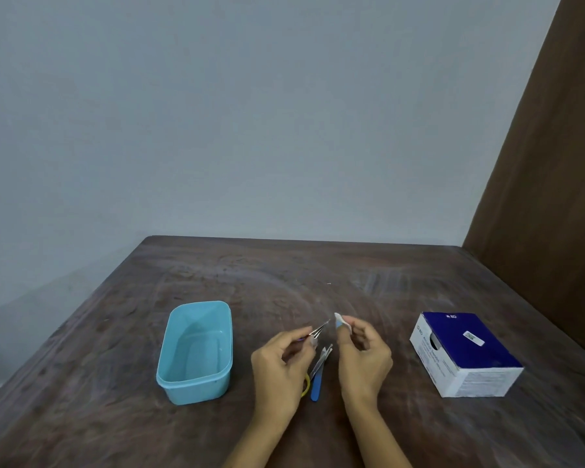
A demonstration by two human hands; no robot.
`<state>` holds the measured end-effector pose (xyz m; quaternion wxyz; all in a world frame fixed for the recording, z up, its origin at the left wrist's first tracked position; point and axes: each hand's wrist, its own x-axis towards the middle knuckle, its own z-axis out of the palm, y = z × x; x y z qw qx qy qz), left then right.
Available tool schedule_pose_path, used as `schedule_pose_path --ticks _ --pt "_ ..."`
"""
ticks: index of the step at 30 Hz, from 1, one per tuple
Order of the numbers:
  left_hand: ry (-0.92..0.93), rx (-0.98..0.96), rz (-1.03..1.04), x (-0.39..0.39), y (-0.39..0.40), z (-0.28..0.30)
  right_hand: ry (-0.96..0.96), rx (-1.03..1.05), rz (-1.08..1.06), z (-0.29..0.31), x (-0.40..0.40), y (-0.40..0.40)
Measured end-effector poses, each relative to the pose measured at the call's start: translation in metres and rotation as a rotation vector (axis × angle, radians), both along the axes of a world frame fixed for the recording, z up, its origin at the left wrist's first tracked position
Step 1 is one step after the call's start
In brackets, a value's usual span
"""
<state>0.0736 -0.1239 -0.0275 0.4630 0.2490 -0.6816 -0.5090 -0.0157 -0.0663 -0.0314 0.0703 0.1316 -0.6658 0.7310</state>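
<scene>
While the left hand (281, 358) pinches thin tweezers (319, 330) and the right hand (363, 354) pinches a small white pad (340, 321) above the table (284, 271) — tips near it, apart — a misaimed nip could knock the pad loose.

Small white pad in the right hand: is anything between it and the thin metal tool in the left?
Nothing visible. The small white pad and the thin metal tool face each other across open air; the blue-handled tool lies beneath, on the brown table.
</scene>
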Motion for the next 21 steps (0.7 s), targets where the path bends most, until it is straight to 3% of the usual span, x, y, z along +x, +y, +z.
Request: schedule_pose_path --ticks 12,16,21 --pt "0.188 0.314 -0.11 -0.001 0.007 0.008 0.469 0.069 0.155 -0.001 0.02 0.003" --pt "0.244 0.406 -0.135 -0.003 0.004 0.004 0.477 0.061 0.177 0.0 0.025 0.002" --pt "0.242 0.433 -0.159 -0.002 0.004 -0.002 0.469 0.133 0.047 -0.006 0.026 0.001"
